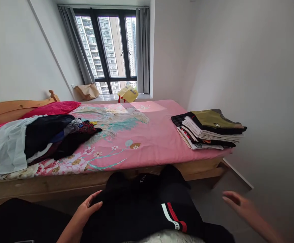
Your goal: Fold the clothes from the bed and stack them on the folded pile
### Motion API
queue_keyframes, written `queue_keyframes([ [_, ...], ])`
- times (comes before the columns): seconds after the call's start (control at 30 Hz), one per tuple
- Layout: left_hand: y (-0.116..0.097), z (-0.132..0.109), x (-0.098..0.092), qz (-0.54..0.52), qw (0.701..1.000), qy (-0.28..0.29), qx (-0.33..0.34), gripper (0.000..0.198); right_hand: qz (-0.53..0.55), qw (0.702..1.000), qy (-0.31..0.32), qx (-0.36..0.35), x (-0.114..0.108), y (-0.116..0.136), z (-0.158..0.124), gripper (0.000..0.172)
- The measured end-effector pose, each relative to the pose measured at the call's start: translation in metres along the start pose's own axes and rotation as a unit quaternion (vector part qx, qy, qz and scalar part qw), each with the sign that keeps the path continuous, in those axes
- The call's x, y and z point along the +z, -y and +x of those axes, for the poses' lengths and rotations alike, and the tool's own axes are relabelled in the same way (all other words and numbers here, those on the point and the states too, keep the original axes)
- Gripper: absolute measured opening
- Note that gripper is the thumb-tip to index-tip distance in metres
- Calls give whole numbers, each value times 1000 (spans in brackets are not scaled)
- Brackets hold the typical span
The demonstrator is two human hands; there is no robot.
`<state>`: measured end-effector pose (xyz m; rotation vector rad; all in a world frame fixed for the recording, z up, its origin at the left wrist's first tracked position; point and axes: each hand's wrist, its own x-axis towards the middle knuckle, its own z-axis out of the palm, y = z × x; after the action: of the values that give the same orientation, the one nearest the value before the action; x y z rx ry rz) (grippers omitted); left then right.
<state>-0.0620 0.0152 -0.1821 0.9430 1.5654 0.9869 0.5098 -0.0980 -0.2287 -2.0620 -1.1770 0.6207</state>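
A black garment (142, 206) with a white and red stripe and some white lettering lies spread over the lap, in front of the bed. My left hand (87, 207) is at the garment's left edge, fingers apart, holding nothing. Out to the right of the garment, my right hand (235, 200) hangs in the air with thumb and fingers apart and nothing between them. A stack of folded clothes (210, 131), with an olive green piece on top, sits on the right end of the bed.
The bed (157, 138) has a pink floral sheet. Loose clothes (53, 138) are heaped at its left, beside a red pillow (58, 108). A brown paper bag (87, 91) and a yellow bag (128, 93) rest by the window. A wall stands at the right.
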Motion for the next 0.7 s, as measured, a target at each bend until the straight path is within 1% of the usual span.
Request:
queue_keyframes([
  [0.07, -35, -14, 16, 94, 990, 52, 88, 46, 33, 992, 109, -52, 40, 34, 3, 38],
  [0.1, -54, -22, 23, 140, 979, 79, 124, 45, 36, 985, 148, -80, 59, 55, 4, 39],
  [0.13, -73, -31, 30, 178, 967, 101, 151, 43, 40, 979, 171, -105, 77, 77, 6, 40],
  [0.17, -91, -39, 36, 207, 956, 126, 168, 42, 43, 975, 178, -126, 94, 99, 7, 45],
  [0.23, -123, -58, 45, 232, 940, 154, 197, 39, 45, 963, 171, -202, 123, 139, 10, 65],
  [0.3, -150, -77, 48, 219, 938, 143, 226, 36, 31, 940, 176, -290, 150, 171, 11, 83],
  [0.33, -161, -86, 47, 204, 941, 125, 238, 35, 17, 924, 191, -330, 161, 183, 12, 84],
  [0.37, -172, -95, 44, 189, 946, 103, 244, 34, 7, 910, 212, -356, 171, 193, 14, 77],
  [0.4, -183, -101, 40, 177, 950, 80, 245, 33, 8, 901, 232, -366, 177, 202, 17, 64],
  [0.43, -192, -106, 34, 174, 951, 60, 247, 34, 27, 902, 241, -357, 178, 209, 22, 49],
  [0.47, -199, -107, 26, 184, 949, 46, 253, 37, 66, 911, 232, -334, 173, 215, 27, 38],
  [0.5, -205, -104, 19, 207, 941, 40, 265, 43, 118, 925, 203, -299, 161, 223, 35, 32],
  [0.53, -208, -98, 11, 246, 928, 37, 279, 51, 178, 937, 156, -259, 143, 231, 42, 31],
  [0.57, -209, -89, 3, 298, 909, 32, 290, 60, 226, 941, 94, -232, 118, 242, 49, 31],
  [0.6, -207, -77, -2, 358, 885, 25, 295, 67, 245, 943, 33, -222, 89, 255, 54, 29],
  [0.63, -203, -64, -6, 418, 858, 14, 297, 69, 254, 937, -24, -237, 59, 271, 56, 28],
  [0.67, -197, -49, -7, 469, 831, 1, 298, 66, 252, 926, -83, -269, 28, 289, 54, 27],
  [0.7, -191, -35, -6, 507, 808, -16, 301, 57, 244, 912, -118, -309, -1, 310, 49, 25],
])
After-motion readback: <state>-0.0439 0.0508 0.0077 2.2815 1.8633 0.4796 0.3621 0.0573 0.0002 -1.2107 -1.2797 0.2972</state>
